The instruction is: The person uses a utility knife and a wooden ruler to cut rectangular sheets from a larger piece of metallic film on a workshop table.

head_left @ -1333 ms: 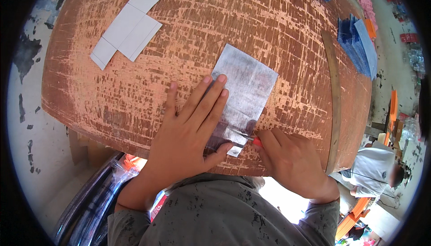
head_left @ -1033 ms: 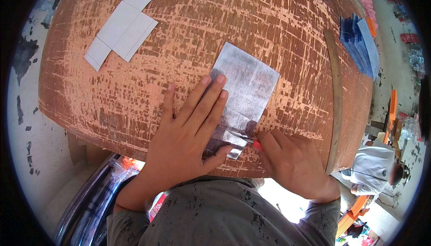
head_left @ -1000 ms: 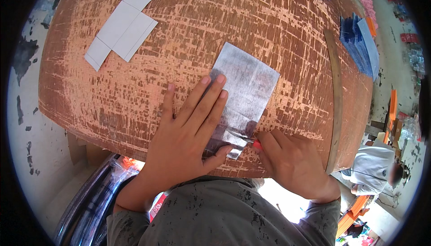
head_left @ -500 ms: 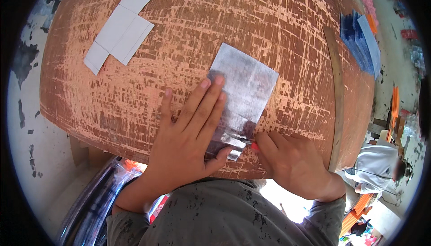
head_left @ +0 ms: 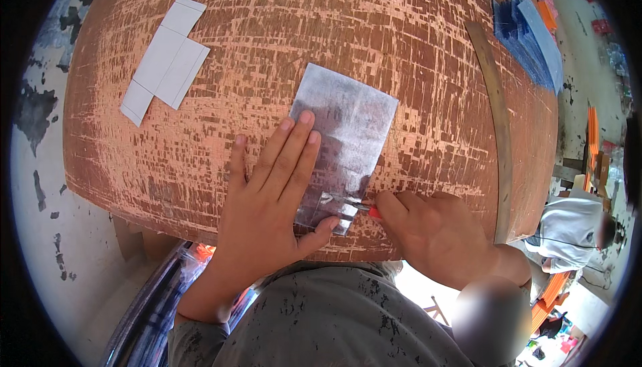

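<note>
Thin shiny rectangular metal sheet (head_left: 344,139) lies flat near the front edge of the scored reddish-brown wooden surface (head_left: 414,46). Left hand (head_left: 271,200) open, fingers spread, pressing on the sheet's lower left part. Right hand (head_left: 435,233) closed around a small orange-handled blade (head_left: 364,209), tip touching the sheet's lower right corner. White cross-shaped card template (head_left: 165,61) lies well apart, far left.

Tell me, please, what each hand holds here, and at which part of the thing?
The right hand grips a small cutting tool by its orange handle. The left hand grasps nothing; it lies flat on the silver sheet, pressing its near left part.
</note>
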`<state>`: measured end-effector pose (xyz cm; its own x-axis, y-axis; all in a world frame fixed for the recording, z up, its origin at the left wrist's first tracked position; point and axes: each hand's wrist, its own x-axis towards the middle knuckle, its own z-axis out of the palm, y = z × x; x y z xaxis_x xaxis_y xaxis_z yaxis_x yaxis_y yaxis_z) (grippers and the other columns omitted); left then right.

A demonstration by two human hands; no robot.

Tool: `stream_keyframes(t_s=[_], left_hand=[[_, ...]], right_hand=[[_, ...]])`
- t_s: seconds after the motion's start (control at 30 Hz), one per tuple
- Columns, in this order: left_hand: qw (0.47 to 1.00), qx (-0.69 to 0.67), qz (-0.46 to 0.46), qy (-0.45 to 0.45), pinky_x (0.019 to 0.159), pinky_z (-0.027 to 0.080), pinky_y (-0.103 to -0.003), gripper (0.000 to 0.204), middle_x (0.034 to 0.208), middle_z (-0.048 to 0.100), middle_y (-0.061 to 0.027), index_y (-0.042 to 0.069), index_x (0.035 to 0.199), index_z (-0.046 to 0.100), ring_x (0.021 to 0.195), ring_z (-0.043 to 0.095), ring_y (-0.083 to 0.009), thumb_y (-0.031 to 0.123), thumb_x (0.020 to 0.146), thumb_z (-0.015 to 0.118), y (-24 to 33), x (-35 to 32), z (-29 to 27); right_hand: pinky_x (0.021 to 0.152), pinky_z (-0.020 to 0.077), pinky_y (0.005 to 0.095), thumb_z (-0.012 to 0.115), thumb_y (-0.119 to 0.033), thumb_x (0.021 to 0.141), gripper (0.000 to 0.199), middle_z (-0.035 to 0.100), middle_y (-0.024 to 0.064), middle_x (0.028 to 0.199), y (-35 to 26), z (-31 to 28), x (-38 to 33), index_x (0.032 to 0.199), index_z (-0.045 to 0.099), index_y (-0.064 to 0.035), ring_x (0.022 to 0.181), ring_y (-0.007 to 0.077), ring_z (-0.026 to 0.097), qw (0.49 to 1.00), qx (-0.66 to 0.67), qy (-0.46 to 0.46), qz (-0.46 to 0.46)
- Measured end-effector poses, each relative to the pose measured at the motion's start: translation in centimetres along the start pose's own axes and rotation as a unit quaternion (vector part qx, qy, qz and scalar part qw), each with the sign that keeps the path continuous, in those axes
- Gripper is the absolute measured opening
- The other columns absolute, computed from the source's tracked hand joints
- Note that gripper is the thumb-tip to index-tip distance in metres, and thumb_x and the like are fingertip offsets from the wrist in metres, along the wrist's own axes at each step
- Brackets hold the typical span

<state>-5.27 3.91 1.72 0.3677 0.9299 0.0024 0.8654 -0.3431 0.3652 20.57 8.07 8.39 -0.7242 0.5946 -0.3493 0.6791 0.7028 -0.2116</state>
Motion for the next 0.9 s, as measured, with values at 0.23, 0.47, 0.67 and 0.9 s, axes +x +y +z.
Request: stream_keyframes(t_s=[0.23,0.47,0.67,0.9], left_hand=[[1.0,-0.004,-0.002,-0.007,0.134,0.009,-0.064,0.101,0.178,0.036,-0.022,-0.003,0.168,0.039,0.165,0.034,-0.0389,0.06,0.095,0.067,0.2,0.0,-0.2],[1.0,-0.007,-0.019,-0.006,0.133,0.009,-0.066,0.098,0.181,0.034,-0.0147,0.003,0.17,0.038,0.167,0.031,-0.0312,0.061,0.096,0.066,0.3,-0.1,-0.1],[1.0,-0.008,-0.018,-0.006,0.133,0.008,-0.066,0.098,0.18,0.035,-0.0148,0.003,0.17,0.039,0.167,0.032,-0.0313,0.061,0.096,0.066,0.4,0.0,-0.1],[1.0,0.003,-0.019,-0.006,0.134,0.006,-0.065,0.099,0.18,0.035,-0.0161,0.001,0.17,0.038,0.167,0.032,-0.0319,0.061,0.097,0.065,0.4,-0.1,-0.1]], right_hand=[[0.056,0.0585,0.0382,0.065,-0.015,0.1,0.013,0.067,0.008,0.078,0.1,-0.4,-0.5,0.109,0.059,-0.0078,0.062,0.0247,0.074,0.999,0.016,-0.034,0.013],[0.053,0.0569,0.0378,0.065,-0.017,0.102,0.014,0.068,0.0085,0.079,0.5,-0.1,-1.2,0.109,0.059,-0.0072,0.062,0.0247,0.073,0.999,0.018,-0.027,0.018],[0.055,0.0575,0.0388,0.068,-0.019,0.099,0.019,0.068,0.0076,0.08,1.0,-0.2,-2.0,0.113,0.06,-0.0079,0.063,0.025,0.074,0.999,0.021,-0.035,0.021],[0.056,0.0583,0.0406,0.07,-0.019,0.097,0.025,0.068,0.0083,0.081,1.2,0.1,-2.8,0.116,0.059,-0.0077,0.064,0.0265,0.074,0.999,0.021,-0.035,0.033]])
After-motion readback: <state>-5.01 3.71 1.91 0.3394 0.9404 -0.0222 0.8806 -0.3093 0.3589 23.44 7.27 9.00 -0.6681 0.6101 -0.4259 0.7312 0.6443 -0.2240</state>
